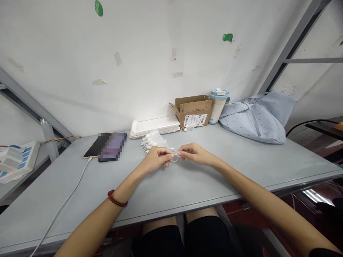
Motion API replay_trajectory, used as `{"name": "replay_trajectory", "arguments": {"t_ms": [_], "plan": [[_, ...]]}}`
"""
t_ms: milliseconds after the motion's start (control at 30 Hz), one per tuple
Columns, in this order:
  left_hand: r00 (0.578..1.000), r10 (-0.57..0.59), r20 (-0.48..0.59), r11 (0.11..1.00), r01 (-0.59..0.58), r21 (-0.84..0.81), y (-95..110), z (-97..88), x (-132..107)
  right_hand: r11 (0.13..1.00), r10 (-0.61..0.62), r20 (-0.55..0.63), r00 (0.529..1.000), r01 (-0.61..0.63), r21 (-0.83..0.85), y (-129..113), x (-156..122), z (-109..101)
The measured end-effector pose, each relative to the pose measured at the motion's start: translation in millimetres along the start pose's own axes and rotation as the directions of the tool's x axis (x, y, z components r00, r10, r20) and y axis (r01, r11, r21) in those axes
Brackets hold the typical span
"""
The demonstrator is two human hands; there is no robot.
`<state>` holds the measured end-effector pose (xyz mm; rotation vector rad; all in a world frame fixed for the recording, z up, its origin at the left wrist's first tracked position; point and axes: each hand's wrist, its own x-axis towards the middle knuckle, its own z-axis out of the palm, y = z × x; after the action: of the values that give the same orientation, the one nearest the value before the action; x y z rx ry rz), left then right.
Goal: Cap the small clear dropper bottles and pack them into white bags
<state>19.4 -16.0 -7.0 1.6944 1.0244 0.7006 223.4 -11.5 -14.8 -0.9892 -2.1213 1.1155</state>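
Observation:
My left hand [158, 159] and my right hand [195, 153] meet over the middle of the table, thumbs and forefingers pinched. Between the fingertips is a small white looped cord [175, 159]; whatever it is fixed to is mostly hidden by the fingers. Just behind my left hand lies a pile of small clear plastic pieces [153, 138] with white caps and cord loops. One more clear piece [189, 127] of that sort lies by the front of the cardboard box.
Along the wall stand a stack of white flat packets [155, 125], an open cardboard box [195, 110], a lidded cup [217, 107] and a blue cloth bag [257, 117]. Two phones [112, 147] lie at left, with a white cable [70, 196] running to the table's front edge.

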Motion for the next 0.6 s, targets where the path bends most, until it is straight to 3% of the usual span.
{"name": "replay_trajectory", "arguments": {"t_ms": [600], "plan": [[1.0,-0.028,-0.004,0.998,0.028,0.065,-4.3,7.6,-0.6,1.0,-0.001,0.038,0.999,0.0,0.017,6.1,-0.4,8.8]]}}
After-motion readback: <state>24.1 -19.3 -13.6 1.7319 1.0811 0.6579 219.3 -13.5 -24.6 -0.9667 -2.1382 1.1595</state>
